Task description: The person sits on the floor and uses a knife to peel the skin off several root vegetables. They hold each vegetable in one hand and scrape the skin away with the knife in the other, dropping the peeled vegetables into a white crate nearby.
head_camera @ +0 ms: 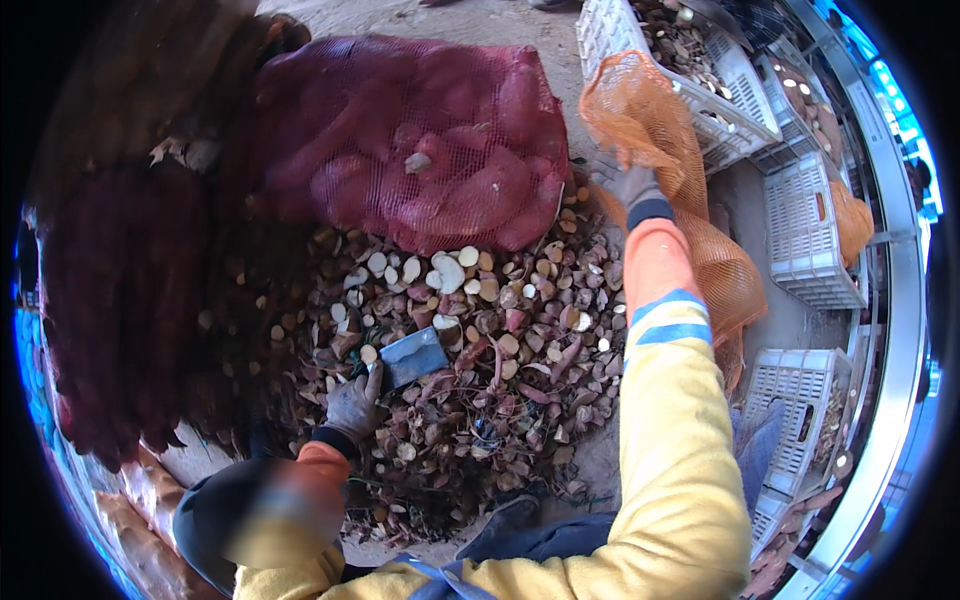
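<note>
My left hand [352, 405], in a grey work glove, grips a flat, broad rectangular blade like a cleaver's [414, 357]; its handle is hidden. Below the blade lies a heap of cut sweet potato ends and trimmings [525, 375], some with pale cut faces. My right hand [631, 184], also gloved, reaches forward and holds an orange mesh sack [724, 262] that hangs loosely around and beside it. Just left of that hand lies a full red mesh sack of sweet potatoes [420, 142], on its side at the back of the heap.
White plastic crates [802, 225] line the right side, one at the top holding cut pieces [682, 49]. Behind them runs a metal rail [892, 300]. Dark, blurred stacked sacks [120, 315] stand at the left. My shoe [502, 525] rests at the heap's near edge.
</note>
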Demonstrator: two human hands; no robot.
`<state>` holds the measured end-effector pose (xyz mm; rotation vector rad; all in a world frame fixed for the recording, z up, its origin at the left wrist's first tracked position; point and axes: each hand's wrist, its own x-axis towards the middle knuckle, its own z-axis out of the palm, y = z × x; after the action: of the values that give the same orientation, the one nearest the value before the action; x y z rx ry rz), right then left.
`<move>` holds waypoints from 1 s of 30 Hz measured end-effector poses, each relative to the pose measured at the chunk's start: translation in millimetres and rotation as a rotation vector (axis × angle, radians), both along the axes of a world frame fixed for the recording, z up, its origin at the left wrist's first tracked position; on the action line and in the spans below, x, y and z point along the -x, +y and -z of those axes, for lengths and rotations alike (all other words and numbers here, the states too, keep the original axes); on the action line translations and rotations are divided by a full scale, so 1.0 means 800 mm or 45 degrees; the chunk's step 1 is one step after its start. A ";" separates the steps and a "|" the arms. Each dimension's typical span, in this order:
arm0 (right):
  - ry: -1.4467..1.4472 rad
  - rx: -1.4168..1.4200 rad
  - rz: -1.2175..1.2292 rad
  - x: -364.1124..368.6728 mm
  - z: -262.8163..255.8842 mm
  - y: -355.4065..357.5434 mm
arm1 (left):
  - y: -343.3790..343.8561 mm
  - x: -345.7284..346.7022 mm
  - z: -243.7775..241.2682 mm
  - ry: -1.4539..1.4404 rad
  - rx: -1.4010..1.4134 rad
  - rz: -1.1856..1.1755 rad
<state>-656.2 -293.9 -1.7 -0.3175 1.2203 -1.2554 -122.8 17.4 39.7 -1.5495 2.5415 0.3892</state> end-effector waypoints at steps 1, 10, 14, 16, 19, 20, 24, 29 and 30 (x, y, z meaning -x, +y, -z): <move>0.017 0.048 -0.029 -0.009 0.005 -0.006 | 0.000 -0.002 0.001 0.001 0.012 0.007; 1.164 0.039 -0.312 -0.088 0.016 -0.064 | 0.002 0.000 0.002 0.025 0.085 0.029; 1.372 0.007 -0.403 -0.095 0.009 -0.081 | 0.005 -0.003 0.001 0.012 0.097 0.035; 1.411 0.003 -0.431 -0.095 0.007 -0.087 | 0.005 -0.004 0.002 0.017 0.094 0.029; 1.414 -0.001 -0.456 -0.091 0.003 -0.093 | 0.005 -0.004 0.004 0.028 0.056 0.005; 1.402 -0.004 -0.464 -0.090 0.003 -0.093 | 0.007 -0.006 0.007 0.039 0.027 -0.009; 1.308 -0.006 -0.489 -0.083 -0.003 -0.095 | 0.004 -0.004 0.003 -0.017 -0.029 -0.026; 1.175 -0.009 -0.504 -0.077 -0.009 -0.095 | 0.004 0.001 0.000 -0.052 0.020 -0.037; 1.157 -0.007 -0.512 -0.076 -0.011 -0.097 | 0.004 0.001 0.000 -0.058 0.023 -0.040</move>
<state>-595.8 -371.8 6.8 -1.1535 1.7922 -0.7460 -123.2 20.4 39.5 -1.5881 2.4963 0.3319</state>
